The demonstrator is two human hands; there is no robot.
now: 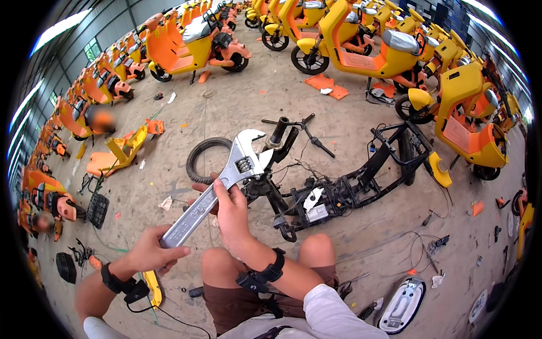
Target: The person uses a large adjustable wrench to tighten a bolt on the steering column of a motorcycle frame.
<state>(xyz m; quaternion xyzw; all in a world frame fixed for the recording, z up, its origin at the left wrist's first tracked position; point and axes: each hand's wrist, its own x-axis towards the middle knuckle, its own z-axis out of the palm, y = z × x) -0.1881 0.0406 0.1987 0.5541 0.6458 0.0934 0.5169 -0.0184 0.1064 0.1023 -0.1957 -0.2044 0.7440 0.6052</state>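
My left hand [152,248] grips the end of a large silver adjustable wrench [195,214], which slants up toward its open-jawed head in the middle of the view. Higher on the handle, my right hand [228,217] is closed on it, thumb along the metal. Just behind the wrench head stands a black steering tube [279,130], part of a stripped black scooter frame [355,192] lying on the floor with wires and electrical parts exposed.
Yellow and orange scooters [361,48] line the back and both sides. A loose tyre [197,168], yellow body panels [118,155], a handlebar part [316,141], a screwdriver [428,218] and a white-and-black seat-shaped part [402,305] lie around me on the concrete floor.
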